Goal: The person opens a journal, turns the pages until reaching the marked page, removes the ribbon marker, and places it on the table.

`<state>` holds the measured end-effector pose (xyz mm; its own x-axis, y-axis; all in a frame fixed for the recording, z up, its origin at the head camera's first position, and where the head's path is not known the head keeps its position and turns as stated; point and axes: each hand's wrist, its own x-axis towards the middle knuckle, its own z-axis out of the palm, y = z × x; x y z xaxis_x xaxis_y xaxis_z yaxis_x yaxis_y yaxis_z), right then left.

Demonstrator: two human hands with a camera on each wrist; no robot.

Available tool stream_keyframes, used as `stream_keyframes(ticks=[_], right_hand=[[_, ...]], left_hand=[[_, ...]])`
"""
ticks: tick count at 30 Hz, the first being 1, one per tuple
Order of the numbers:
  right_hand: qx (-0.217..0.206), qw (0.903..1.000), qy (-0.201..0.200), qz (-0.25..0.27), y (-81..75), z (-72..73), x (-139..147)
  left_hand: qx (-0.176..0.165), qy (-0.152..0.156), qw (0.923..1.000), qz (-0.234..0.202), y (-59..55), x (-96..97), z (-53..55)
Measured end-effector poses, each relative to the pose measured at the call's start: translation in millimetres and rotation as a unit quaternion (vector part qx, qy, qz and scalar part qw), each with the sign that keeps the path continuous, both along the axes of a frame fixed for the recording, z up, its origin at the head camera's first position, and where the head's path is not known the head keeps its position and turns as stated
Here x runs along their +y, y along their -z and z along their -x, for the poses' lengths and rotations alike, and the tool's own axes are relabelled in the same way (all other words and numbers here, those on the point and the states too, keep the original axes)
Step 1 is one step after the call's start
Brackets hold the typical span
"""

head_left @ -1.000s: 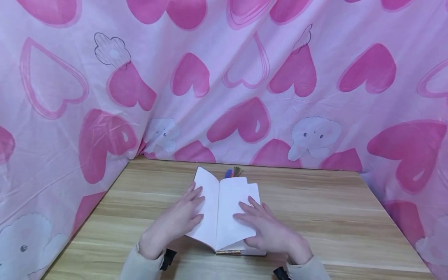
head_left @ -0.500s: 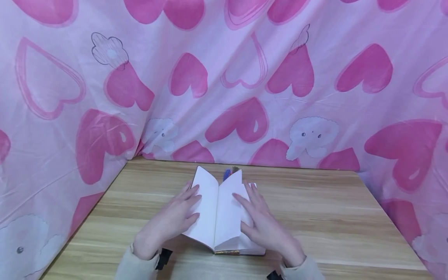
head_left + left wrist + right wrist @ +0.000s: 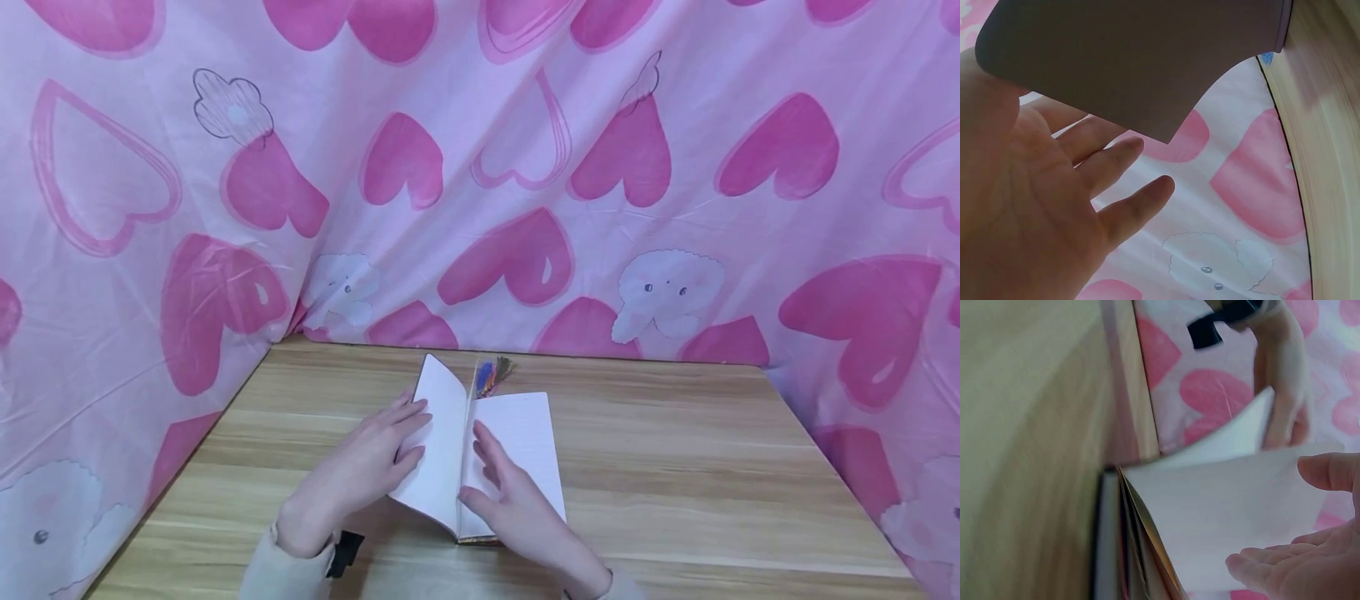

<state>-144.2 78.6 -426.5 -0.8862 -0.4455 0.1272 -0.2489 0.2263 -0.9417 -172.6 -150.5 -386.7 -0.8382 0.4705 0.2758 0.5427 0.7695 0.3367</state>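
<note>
An open notebook (image 3: 517,442) with white pages lies on the table; its left side is raised. My left hand (image 3: 360,467) is at the raised left side, with relaxed fingers spread along its outer edge. In the left wrist view, a shaded sheet (image 3: 1104,56) covers part of those fingers. My right hand (image 3: 517,500) is over the right-hand page, thumb and fingers apart. One turning page stands nearly upright by the spine, seen edge-on in the head view. In the right wrist view, this page (image 3: 1222,512) spreads broad and pale behind my right thumb and fingertips.
A blue tassel (image 3: 485,377) with pink and green strands sticks out past the notebook's top edge. The wood-grain table (image 3: 675,467) extends on both sides. A pink heart-patterned cloth (image 3: 510,167) hangs along its back and sides.
My right hand has moved left across the notebook, swinging a page from the right side up toward the spine. The tassel shows more fully. My left hand has barely shifted.
</note>
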Motion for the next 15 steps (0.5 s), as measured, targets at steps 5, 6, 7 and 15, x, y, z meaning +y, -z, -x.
stream_keyframes(ticks=[5, 6, 7, 15], right_hand=[[0.032, 0.9982, -0.033, -0.040, 4.6, -10.1, -9.3], [0.036, 0.9976, -0.038, -0.046, 5.4, -11.8, -10.8], [0.039, 0.9970, -0.044, -0.051, 6.2, -12.9, -12.1], [0.054, 0.9910, -0.058, -0.108, 9.3, -18.8, -16.1]], left_hand=[[0.015, 0.005, 0.9998, -0.014, -2.6, 1.2, 0.1], [0.018, 0.006, 0.9997, -0.017, -3.1, 1.6, -0.2], [0.023, 0.007, 0.9995, -0.020, -3.8, 2.1, -0.4], [0.079, 0.022, 0.9963, -0.028, -11.8, 10.1, -6.6]])
